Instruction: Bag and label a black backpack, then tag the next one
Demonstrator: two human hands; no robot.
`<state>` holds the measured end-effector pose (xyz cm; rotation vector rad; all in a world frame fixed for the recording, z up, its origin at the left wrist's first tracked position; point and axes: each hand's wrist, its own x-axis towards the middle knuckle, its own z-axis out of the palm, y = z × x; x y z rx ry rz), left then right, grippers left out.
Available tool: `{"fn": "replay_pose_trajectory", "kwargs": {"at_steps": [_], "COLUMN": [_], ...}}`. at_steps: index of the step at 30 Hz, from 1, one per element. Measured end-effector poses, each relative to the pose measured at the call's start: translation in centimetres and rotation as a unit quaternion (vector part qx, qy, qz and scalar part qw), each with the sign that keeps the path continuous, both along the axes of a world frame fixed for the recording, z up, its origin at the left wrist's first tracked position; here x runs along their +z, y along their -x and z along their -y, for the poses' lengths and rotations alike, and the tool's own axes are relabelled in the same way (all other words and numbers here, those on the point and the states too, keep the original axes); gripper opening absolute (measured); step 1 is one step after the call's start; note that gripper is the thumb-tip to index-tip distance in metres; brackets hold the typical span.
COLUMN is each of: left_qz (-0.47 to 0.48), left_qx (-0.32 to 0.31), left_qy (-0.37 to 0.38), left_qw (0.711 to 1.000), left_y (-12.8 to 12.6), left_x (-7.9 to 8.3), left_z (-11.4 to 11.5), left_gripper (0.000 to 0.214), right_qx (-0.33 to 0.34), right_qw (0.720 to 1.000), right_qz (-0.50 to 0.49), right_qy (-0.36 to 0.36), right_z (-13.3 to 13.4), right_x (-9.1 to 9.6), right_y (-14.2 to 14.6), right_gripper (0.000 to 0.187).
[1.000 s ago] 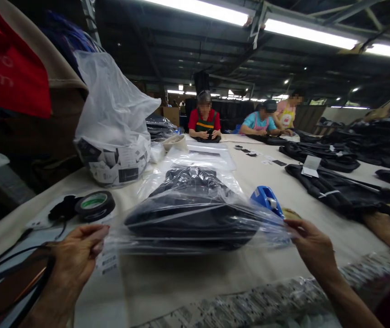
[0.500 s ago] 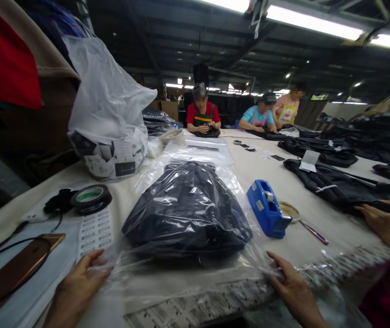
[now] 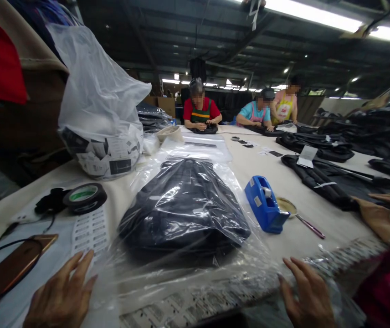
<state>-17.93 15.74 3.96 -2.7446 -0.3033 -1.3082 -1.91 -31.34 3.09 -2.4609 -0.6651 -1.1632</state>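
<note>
In front of me a dark folded bag or garment (image 3: 184, 209) lies flat inside a clear plastic bag (image 3: 167, 273); which of the two it is I cannot tell. My left hand (image 3: 61, 291), fingers spread, is at the plastic's left side, just below a sheet of barcode stickers (image 3: 90, 230). My right hand (image 3: 306, 291) is apart from the plastic at its right, over the table's near edge, with the fingers stretched out and nothing in them. A blue tape dispenser (image 3: 266, 205) stands right of the plastic-covered bundle.
At left are a black tape roll (image 3: 84, 197), a phone (image 3: 13, 278) with a cable, and a translucent sack of paper tags (image 3: 108, 152). Scissors (image 3: 304, 221) lie beyond the dispenser. A co-worker's hands (image 3: 379, 218) rest by dark goods (image 3: 338, 182) at right. Several people work further back.
Both hands have let go of the plastic bag's near edge and opened. They have moved slightly outward, the right one lower. The view has shifted a little.
</note>
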Motion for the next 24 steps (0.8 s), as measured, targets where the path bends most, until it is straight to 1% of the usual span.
{"fn": "replay_pose_trajectory", "kwargs": {"at_steps": [1, 2, 3, 4, 5, 6, 8, 9, 12, 15, 18, 20, 22, 24], "left_qz": [-0.001, -0.005, -0.016, -0.023, -0.033, -0.045, -0.038, -0.031, -0.033, -0.071, -0.1, -0.112, -0.099, -0.083], "left_qx": [-0.001, -0.015, -0.05, -0.108, -0.157, -0.196, -0.261, -0.287, -0.347, -0.376, -0.379, -0.375, -0.371, -0.365], "left_qy": [-0.072, -0.128, -0.154, -0.164, -0.147, -0.121, -0.113, -0.119, -0.144, -0.153, -0.159, -0.167, -0.166, -0.148], "left_qw": [0.997, 0.992, 0.987, 0.98, 0.976, 0.972, 0.958, 0.95, 0.926, 0.911, 0.906, 0.905, 0.908, 0.916], "left_y": [-0.2, -0.7, -1.3, -2.1, -3.1, -4.0, -5.9, -6.7, -8.0, -8.1, -7.9, -8.0, -8.1, -8.2], "left_x": [0.5, 1.2, 1.8, 2.4, 2.8, 3.1, 3.4, 3.3, 3.1, 3.0, 2.8, 2.7, 2.7, 3.0], "left_z": [1.0, 2.2, 3.6, 5.0, 6.4, 7.7, 9.5, 10.0, 10.0, 9.1, 8.3, 8.1, 8.5, 9.5], "left_gripper": [0.055, 0.06, 0.062, 0.058, 0.054, 0.049, 0.04, 0.036, 0.028, 0.026, 0.03, 0.03, 0.028, 0.029], "right_qx": [0.025, 0.059, 0.096, 0.131, 0.156, 0.172, 0.185, 0.191, 0.226, 0.253, 0.265, 0.273, 0.277, 0.275], "right_qw": [0.998, 0.994, 0.988, 0.982, 0.975, 0.971, 0.97, 0.969, 0.964, 0.956, 0.95, 0.948, 0.948, 0.949], "right_qz": [0.031, 0.051, 0.063, 0.071, 0.073, 0.072, 0.071, 0.068, 0.048, 0.033, 0.023, 0.018, 0.013, 0.007], "right_qy": [0.038, 0.072, 0.099, 0.12, 0.137, 0.147, 0.144, 0.139, 0.132, 0.148, 0.163, 0.16, 0.154, 0.154], "right_z": [-0.8, -1.8, -2.8, -3.9, -5.0, -5.9, -7.3, -7.7, -7.8, -7.4, -7.2, -7.4, -7.5, -7.6], "right_x": [0.4, 0.8, 1.3, 1.7, 2.1, 2.4, 2.7, 2.8, 2.7, 2.5, 2.3, 2.1, 2.0, 1.8], "right_y": [0.3, 0.5, 0.6, 0.6, 0.5, 0.4, 0.0, -0.2, -1.0, -1.6, -2.1, -2.3, -2.5, -2.5], "right_gripper": [0.032, 0.036, 0.039, 0.041, 0.043, 0.043, 0.04, 0.037, 0.033, 0.034, 0.032, 0.029, 0.028, 0.028]}}
